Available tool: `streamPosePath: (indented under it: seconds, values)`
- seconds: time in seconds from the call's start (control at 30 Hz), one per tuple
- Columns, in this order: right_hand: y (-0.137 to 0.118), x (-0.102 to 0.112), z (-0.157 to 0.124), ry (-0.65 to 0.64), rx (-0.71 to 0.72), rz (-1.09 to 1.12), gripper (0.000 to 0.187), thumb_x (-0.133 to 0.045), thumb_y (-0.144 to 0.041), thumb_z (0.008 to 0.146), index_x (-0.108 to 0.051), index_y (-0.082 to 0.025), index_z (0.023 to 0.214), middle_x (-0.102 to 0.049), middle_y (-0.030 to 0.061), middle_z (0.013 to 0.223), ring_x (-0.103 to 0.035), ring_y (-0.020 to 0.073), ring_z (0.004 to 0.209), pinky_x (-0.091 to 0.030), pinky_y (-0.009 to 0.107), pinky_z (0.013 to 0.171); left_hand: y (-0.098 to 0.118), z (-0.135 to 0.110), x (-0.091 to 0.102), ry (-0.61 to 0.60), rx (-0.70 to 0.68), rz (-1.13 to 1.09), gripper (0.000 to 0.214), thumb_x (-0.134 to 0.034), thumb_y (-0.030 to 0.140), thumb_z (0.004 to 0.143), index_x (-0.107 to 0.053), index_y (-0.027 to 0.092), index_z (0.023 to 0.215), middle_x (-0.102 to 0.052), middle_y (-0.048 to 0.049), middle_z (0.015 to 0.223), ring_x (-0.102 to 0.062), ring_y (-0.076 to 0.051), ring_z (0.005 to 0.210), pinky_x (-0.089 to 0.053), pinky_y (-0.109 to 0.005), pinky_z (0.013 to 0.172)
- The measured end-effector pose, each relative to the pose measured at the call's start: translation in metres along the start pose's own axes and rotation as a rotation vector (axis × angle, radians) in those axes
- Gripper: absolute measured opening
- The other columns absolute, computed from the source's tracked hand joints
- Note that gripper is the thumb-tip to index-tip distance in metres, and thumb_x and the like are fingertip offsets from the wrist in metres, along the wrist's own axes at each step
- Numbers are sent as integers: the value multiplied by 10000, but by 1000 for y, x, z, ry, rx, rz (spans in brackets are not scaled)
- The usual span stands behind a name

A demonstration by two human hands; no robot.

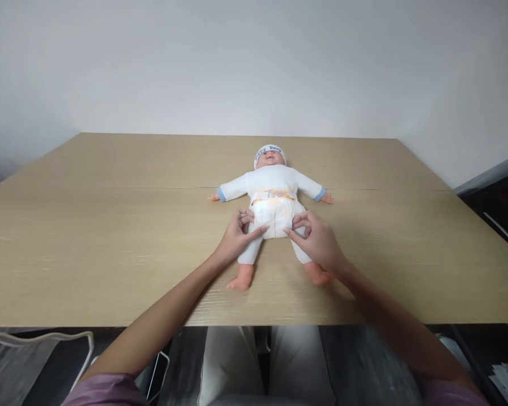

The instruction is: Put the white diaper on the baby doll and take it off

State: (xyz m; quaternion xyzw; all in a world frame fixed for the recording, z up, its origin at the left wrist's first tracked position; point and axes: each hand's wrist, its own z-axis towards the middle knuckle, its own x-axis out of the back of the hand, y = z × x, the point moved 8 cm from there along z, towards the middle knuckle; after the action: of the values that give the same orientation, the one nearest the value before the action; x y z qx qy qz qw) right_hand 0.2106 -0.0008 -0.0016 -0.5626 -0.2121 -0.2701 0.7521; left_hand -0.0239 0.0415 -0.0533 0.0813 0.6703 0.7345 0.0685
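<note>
A baby doll (pixel 275 179) in white clothes with blue cuffs and a lettered white cap lies on its back, arms spread and feet toward me. Around its hips sits a white diaper (pixel 275 217) with an orange and blue printed band at the waist. My left hand (pixel 239 234) pinches the diaper's edge by the leg on the left, thumb on the front. On the opposite side my right hand (pixel 315 237) grips the other leg edge the same way. Parts of the doll's thighs are hidden behind my fingers.
The doll rests on a wide light wood table (pixel 110 242) with a seam across it. Behind stands a plain pale wall (pixel 245 67). A dark shelf (pixel 495 197) is at the right edge. A white cable (pixel 46 336) hangs below the table's front left.
</note>
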Motion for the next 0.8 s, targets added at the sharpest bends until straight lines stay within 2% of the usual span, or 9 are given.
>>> streamPosePath:
  seconds: [0.1, 0.27, 0.33, 0.4, 0.5, 0.6, 0.7, 0.8]
  values:
    - [-3, 0, -2, -17, 26, -7, 234, -801, -479, 952, -713, -267, 997, -838, 20, 978, -688, 213, 683, -502, 363, 697, 3, -6, 3, 47, -6, 95, 544, -915, 538, 828, -568, 247, 1129, -723, -19, 960, -678, -201, 873, -533, -338, 802]
    - [-10, -7, -4, -33, 92, -66, 185, -784, -437, 976, -740, -264, 926, -798, 23, 907, -701, 246, 792, -506, 369, 749, 17, -9, -1, -3, -133, 415, 379, -819, 582, 918, -726, 226, 1009, -727, -47, 945, -653, -246, 899, -523, -381, 815]
    - [-11, -8, -4, -31, 101, -50, 201, -775, -432, 987, -730, -260, 895, -777, 22, 883, -693, 248, 814, -512, 371, 775, 15, -5, -2, -45, -111, 359, 371, -804, 586, 936, -747, 221, 970, -731, -47, 938, -657, -251, 915, -530, -384, 829]
    - [-11, -8, -3, -15, 97, -25, 197, -770, -425, 992, -729, -256, 899, -766, 27, 886, -689, 252, 844, -527, 381, 806, 10, -1, -2, -84, -57, 211, 366, -812, 580, 936, -758, 220, 969, -752, -48, 977, -676, -250, 947, -542, -379, 853]
    - [-10, -3, -3, 49, 110, -7, 186, -774, -424, 989, -745, -255, 916, -755, 52, 958, -697, 269, 930, -550, 408, 863, 3, 4, 0, -92, 2, 63, 385, -836, 591, 915, -763, 216, 961, -756, -44, 975, -681, -235, 925, -547, -358, 831]
    - [-7, 2, -3, 129, 132, -12, 210, -791, -450, 974, -770, -249, 918, -711, 71, 1023, -686, 251, 906, -562, 401, 829, 1, 6, 3, -56, 2, 64, 413, -849, 613, 896, -749, 212, 886, -700, -17, 853, -620, -190, 785, -498, -318, 708]
    - [-6, -2, -1, 83, 167, -21, 233, -772, -459, 988, -765, -238, 917, -636, 30, 874, -610, 202, 744, -530, 361, 734, 2, 6, 6, 3, -13, 90, 429, -873, 615, 867, -742, 209, 818, -635, 6, 755, -530, -150, 672, -418, -295, 614]
    - [-8, -3, 1, 65, 227, -66, 270, -707, -468, 1023, -732, -232, 894, -585, 10, 787, -564, 192, 691, -503, 353, 719, 5, 3, 10, 76, -31, 117, 411, -906, 602, 831, -773, 213, 849, -690, -7, 794, -542, -153, 678, -429, -299, 618]
